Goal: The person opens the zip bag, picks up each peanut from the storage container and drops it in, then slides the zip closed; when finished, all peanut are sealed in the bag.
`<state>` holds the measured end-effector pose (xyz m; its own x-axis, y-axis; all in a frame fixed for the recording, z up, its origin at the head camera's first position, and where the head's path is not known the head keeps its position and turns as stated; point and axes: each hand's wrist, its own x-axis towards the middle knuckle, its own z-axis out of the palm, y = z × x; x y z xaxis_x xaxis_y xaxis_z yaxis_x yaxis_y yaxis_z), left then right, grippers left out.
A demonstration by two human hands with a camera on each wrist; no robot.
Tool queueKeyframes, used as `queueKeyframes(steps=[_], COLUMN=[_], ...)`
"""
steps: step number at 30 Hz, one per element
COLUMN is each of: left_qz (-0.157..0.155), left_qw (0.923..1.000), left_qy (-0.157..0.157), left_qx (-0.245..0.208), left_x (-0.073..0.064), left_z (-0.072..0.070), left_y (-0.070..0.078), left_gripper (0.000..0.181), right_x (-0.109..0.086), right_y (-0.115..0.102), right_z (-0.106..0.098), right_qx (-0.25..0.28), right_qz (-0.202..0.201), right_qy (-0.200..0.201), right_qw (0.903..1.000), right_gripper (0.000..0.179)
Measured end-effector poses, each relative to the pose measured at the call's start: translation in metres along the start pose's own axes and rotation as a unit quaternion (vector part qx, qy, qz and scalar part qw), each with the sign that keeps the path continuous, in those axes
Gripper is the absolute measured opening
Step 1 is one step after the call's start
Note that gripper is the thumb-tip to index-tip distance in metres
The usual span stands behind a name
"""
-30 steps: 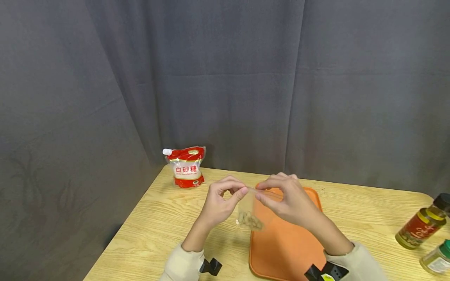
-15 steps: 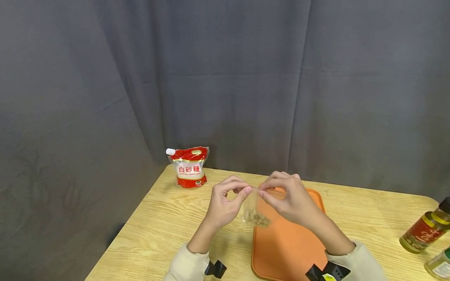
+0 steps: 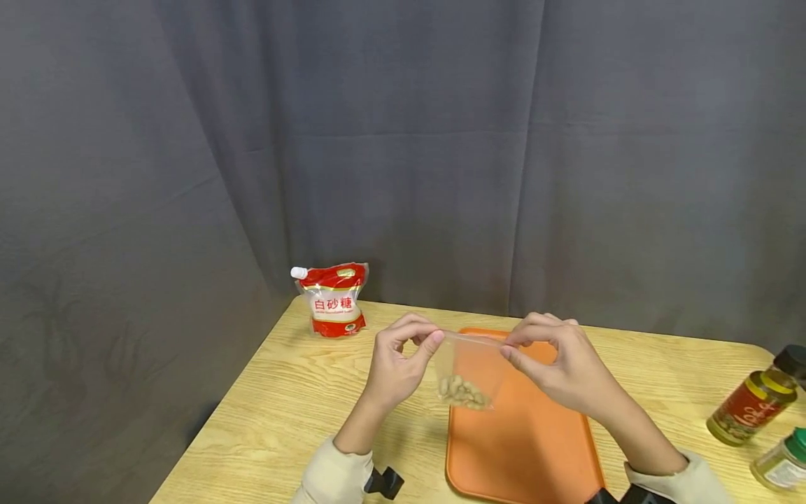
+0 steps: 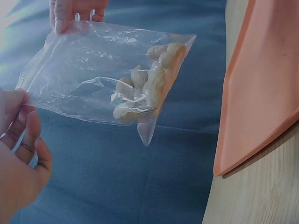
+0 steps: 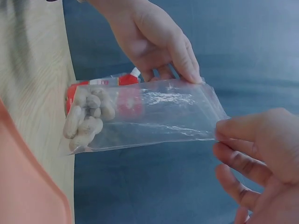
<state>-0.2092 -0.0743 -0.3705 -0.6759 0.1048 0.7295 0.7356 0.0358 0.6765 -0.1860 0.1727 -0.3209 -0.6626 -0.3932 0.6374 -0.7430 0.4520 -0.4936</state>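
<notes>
A clear plastic zip bag (image 3: 469,364) hangs between both hands, its top edge stretched level. Several unshelled peanuts (image 3: 463,393) lie along its bottom; the right wrist view shows the peanuts (image 5: 86,119) through the film. My left hand (image 3: 403,360) pinches the top left corner between thumb and index finger. At the top right corner, my right hand (image 3: 557,360) pinches the bag the same way. In the left wrist view, the bag (image 4: 107,70) spans from the left hand (image 4: 21,149) to the right hand (image 4: 77,11). Below it lies an orange tray (image 3: 522,448).
A red and white sugar pouch (image 3: 334,301) with a white cap stands at the table's back left. On the right are a dark-capped bottle (image 3: 752,402) and a green-lidded jar (image 3: 781,462). The wooden table (image 3: 271,413) meets a grey curtain (image 3: 403,154) behind.
My right hand has slid to the right along the bag's top edge, away from the left hand, and the bag now hangs spread wide. The left hand keeps its pinch nearly in place.
</notes>
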Motion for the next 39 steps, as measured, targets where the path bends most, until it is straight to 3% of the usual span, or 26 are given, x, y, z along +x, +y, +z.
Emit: queueKeyframes(steps=[8, 14, 17, 21, 25, 28, 34, 39], left_qz=[-0.008, -0.032, -0.058, -0.096, -0.128, -0.132, -0.148, -0.175], left_qw=[1.0, 0.9969, 0.9902, 0.9758, 0.9573, 0.9456, 0.935, 0.9253], left_qy=[-0.006, -0.071, -0.121, -0.185, -0.249, -0.288, -0.306, -0.286], left_qx=[0.001, 0.016, 0.037, 0.067, 0.074, 0.074, 0.1, 0.176], left_x=[0.0, 0.002, -0.001, -0.012, -0.023, -0.028, -0.03, -0.025], left_z=[-0.003, -0.025, -0.042, -0.067, -0.091, -0.103, -0.108, -0.108], left_y=[-0.002, -0.004, -0.002, 0.0, 0.002, 0.002, -0.015, -0.037], left_gripper=[0.006, 0.007, 0.007, 0.007, 0.008, 0.009, 0.009, 0.01], right_x=[-0.002, -0.001, -0.003, -0.009, -0.016, -0.021, -0.019, -0.001], right_y=[0.004, 0.006, 0.007, 0.003, -0.004, -0.005, 0.008, 0.03], right_z=[-0.004, 0.007, 0.018, 0.037, 0.057, 0.071, 0.092, 0.113], right_qx=[0.012, 0.021, 0.02, 0.018, 0.044, 0.062, 0.027, -0.029], right_qz=[0.014, 0.014, 0.004, 0.007, 0.035, 0.058, 0.085, 0.084], right_qy=[0.009, -0.009, -0.026, -0.052, -0.106, -0.138, -0.128, -0.12], right_qw=[0.9998, 0.9996, 0.9995, 0.9985, 0.9928, 0.9869, 0.9878, 0.9888], right_gripper=[0.024, 0.019, 0.018, 0.019, 0.015, 0.015, 0.016, 0.015])
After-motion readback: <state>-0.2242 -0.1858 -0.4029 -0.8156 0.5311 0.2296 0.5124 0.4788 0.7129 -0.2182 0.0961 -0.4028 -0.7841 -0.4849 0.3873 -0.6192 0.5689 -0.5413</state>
